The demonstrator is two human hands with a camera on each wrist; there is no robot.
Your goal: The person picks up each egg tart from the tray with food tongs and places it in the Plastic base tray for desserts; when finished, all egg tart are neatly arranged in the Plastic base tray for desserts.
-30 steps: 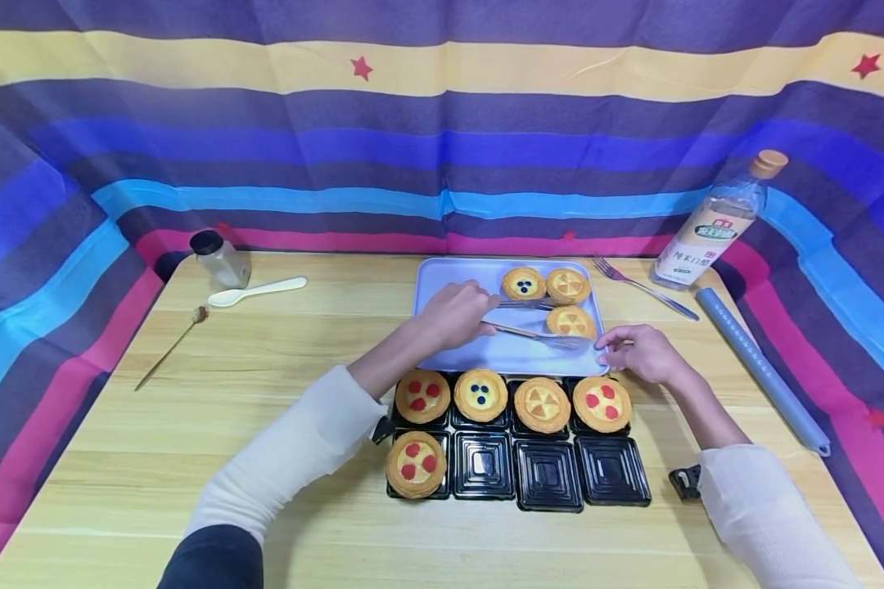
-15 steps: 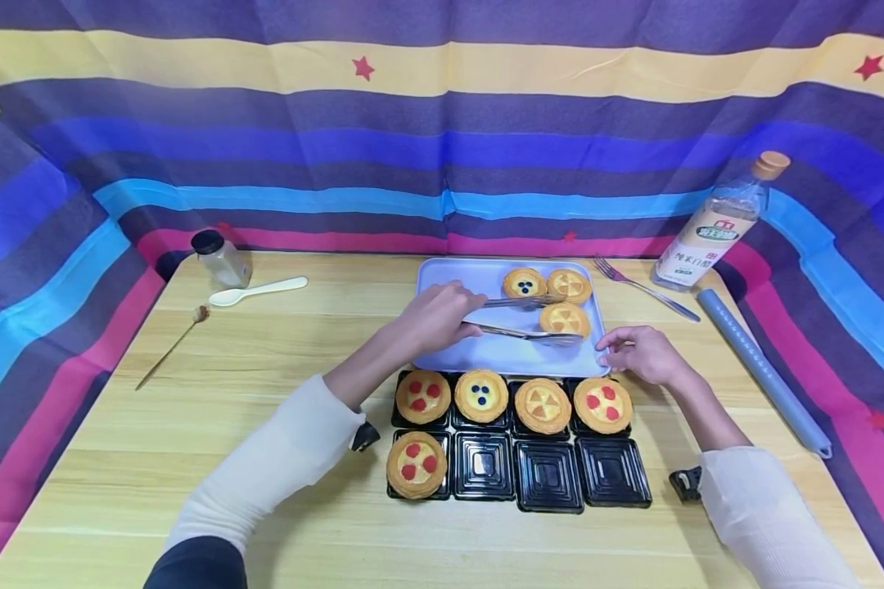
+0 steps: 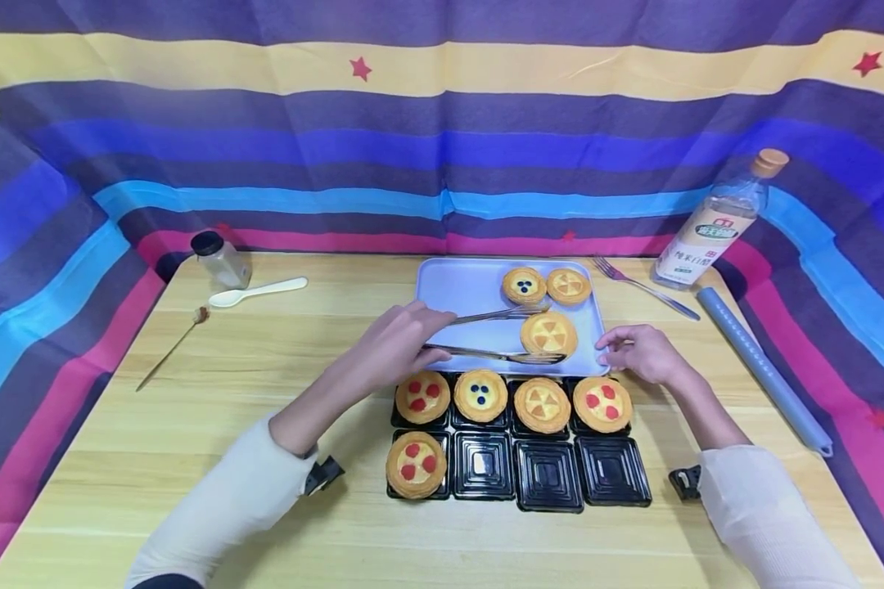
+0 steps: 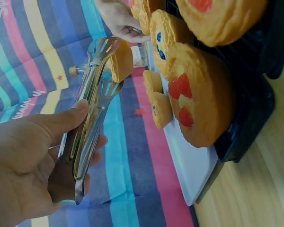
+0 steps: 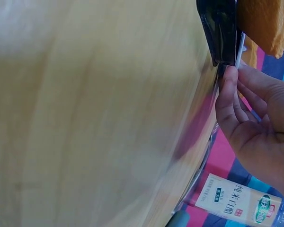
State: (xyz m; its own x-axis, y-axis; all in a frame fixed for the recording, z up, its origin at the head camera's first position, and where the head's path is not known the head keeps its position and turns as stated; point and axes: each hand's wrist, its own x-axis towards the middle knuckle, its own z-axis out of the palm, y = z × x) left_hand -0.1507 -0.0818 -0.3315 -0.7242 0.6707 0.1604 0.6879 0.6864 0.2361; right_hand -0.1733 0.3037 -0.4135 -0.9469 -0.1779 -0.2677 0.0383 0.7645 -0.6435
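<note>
The left hand is clasped round the tongs, thumb on one side. Between the tongs' ends sits the gripped tart, topped with pale triangles, over the right half of the tray. The right hand, well apart from the left, pinches the tray's near right corner. At the tray's far right lie a blue-dotted tart and a triangle-topped tart, side by side.

Just in front, black bases form two rows of four; the far row bears four tarts, the near row a red-dotted tart at its left end. Outward to the right: fork, upright bottle, grey rod. To the left: jar, white spoon, thin stick. Behind hangs striped cloth.
</note>
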